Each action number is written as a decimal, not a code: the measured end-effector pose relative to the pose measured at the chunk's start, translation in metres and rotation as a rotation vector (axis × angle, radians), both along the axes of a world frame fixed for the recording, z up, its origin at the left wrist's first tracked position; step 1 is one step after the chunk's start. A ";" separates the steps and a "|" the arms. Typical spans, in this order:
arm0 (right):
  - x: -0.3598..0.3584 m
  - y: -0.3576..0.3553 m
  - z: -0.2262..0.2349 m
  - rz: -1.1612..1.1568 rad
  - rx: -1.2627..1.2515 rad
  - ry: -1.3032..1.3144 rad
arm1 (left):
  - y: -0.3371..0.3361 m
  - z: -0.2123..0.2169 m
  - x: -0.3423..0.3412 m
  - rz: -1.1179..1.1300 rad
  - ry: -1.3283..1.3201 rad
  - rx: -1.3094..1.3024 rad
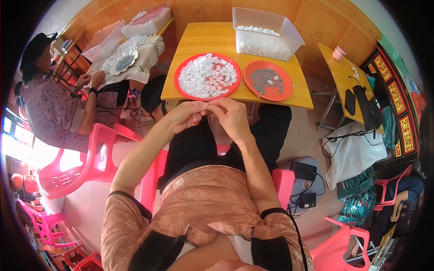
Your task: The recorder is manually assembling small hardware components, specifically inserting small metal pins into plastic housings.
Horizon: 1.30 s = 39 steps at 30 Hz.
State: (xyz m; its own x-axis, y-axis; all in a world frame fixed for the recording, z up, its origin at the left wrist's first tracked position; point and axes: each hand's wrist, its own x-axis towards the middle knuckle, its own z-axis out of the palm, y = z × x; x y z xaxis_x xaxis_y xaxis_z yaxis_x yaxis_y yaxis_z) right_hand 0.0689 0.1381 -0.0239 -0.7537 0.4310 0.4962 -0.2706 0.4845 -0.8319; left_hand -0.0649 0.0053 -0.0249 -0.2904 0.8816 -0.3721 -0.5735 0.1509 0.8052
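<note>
My left hand point(186, 118) and my right hand point(233, 121) meet in front of the table's near edge, above my lap. Both are closed in a pinch, fingertips together. Whatever sits between them is too small to make out. Just beyond lies a red round tray point(176, 82) heaped with small white plastic pieces point(199, 76) that have holes in them. To its right, an orange-red plate point(266, 95) carries a pile of small grey metal-looking parts point(260, 80), with a few white pieces among them.
The yellow table point(203, 38) also bears a clear plastic bin point(271, 38) of white pieces. At left, a co-worker point(63, 108) sits at a cloth-covered table. Pink chairs point(101, 153) stand around. On the right are another yellow table point(346, 77), bags point(357, 153) and cables.
</note>
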 end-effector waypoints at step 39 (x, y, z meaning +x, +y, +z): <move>0.010 -0.032 0.032 0.188 -0.546 0.060 | -0.007 0.005 0.029 0.345 -0.037 0.415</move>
